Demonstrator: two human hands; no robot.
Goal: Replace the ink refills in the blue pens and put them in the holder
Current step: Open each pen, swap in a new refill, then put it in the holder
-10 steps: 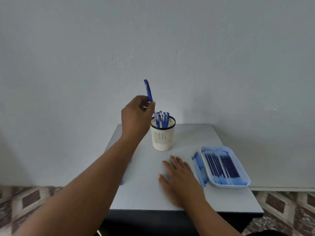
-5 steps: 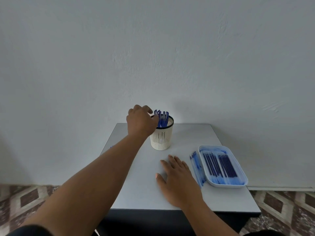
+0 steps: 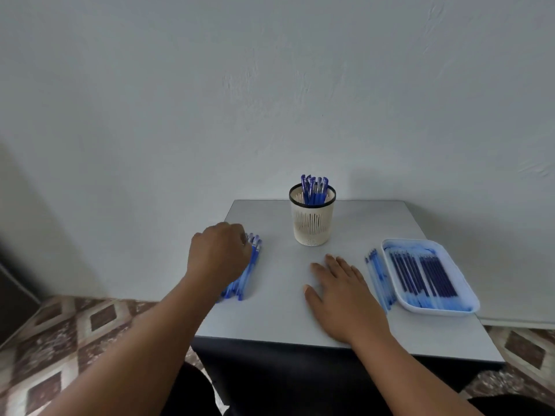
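A: The left hand [image 3: 220, 253] has come back from the holder [image 3: 312, 219], where it was a moment ago, and now sits over the pile of blue pens [image 3: 247, 270] at the table's left side. The pen it carried is gone from it.

B: Is it gripping one yet?

A: Its fingers are curled down onto the capped ends, but they hide the contact, so whether it has pinched a pen I cannot tell. The right hand [image 3: 342, 291] has not budged: flat on the table [image 3: 279, 319], fingers straight, holding nothing.

B: How do the pens lie?

A: Side by side, long axis running away from the person and leaning a little right, caps at the far end. They are directly under the left hand and well apart from the right one, so the left is plainly the one to pick.

B: And the refills?

A: In the white tray [image 3: 468, 307] at the right, with a few loose refills [image 3: 377, 277] just beside it, close to the right hand. The holder stands at the back, between the two hands, already with several pens upright in it.
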